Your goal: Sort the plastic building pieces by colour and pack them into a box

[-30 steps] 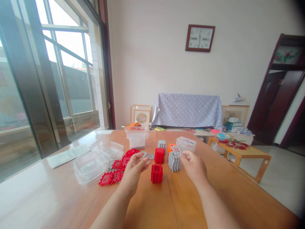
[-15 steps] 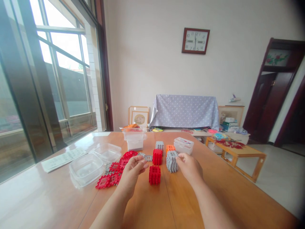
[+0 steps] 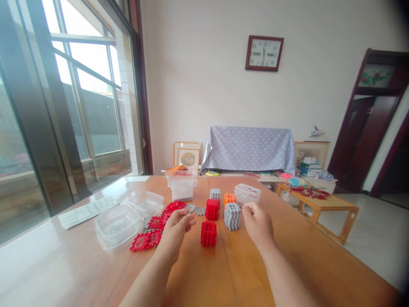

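My left hand [image 3: 176, 230] hovers over the wooden table [image 3: 223, 273] with its fingers curled and thumb pressed to them; what it holds, if anything, is hidden. It is beside flat red tiles [image 3: 150, 236] and just left of a red cube [image 3: 208, 233]. My right hand [image 3: 257, 222] is closed in a loose fist just right of a grey cube [image 3: 232, 216], close to it but apart. Behind stand a second red cube [image 3: 212, 209], an orange cube [image 3: 229, 198] and another grey cube [image 3: 215, 194]. Loose grey tiles [image 3: 195, 209] lie by the red ones.
Two clear shallow containers [image 3: 118, 224] [image 3: 145, 204] and a printed sheet [image 3: 84, 211] lie at the left. A clear tub [image 3: 181, 185] and a lidded box [image 3: 247, 193] stand at the table's far side. A low wooden table [image 3: 319, 204] is on the floor to the right.
My right hand has drawn back slightly from the top of the grey cube. My left hand has stayed curled and shifted a little toward me. The view has moved a bit.
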`<state>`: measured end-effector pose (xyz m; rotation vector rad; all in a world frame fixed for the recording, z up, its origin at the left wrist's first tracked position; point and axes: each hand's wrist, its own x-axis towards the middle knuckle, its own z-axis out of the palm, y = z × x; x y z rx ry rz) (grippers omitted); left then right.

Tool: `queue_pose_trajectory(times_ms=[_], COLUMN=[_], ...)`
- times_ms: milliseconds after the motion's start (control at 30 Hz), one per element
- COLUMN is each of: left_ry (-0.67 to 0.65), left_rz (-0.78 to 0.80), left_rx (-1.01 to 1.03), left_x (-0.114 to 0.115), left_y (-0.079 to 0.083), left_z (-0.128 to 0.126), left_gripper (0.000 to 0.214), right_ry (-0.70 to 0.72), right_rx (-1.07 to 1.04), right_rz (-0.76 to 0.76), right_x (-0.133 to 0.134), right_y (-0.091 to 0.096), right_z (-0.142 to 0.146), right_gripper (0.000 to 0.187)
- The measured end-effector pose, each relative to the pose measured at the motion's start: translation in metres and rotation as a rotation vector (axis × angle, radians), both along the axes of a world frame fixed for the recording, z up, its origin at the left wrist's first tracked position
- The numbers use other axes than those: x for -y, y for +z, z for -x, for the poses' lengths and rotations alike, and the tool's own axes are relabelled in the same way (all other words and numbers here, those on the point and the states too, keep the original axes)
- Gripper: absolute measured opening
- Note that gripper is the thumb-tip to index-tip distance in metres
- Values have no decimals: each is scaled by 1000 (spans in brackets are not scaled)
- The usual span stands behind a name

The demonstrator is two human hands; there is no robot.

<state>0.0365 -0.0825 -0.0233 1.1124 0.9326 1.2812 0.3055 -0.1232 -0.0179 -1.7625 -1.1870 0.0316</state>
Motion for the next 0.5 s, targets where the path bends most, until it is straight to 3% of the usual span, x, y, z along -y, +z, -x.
queue_pose_trajectory(times_ms=[267,500], left_ry=[3,-6], left_rz=[5,-10], left_rx=[-53,-54], left_x=[3,0], left_y=[0,-3], left_z=[-2,-2], left_gripper=[41,42], right_ry=[315,409], right_rx=[-228,-198], right_rz=[-67,-13], right_x=[-7,-13], right_y=[-9,-15], right_z=[10,14], right_gripper=[32,33])
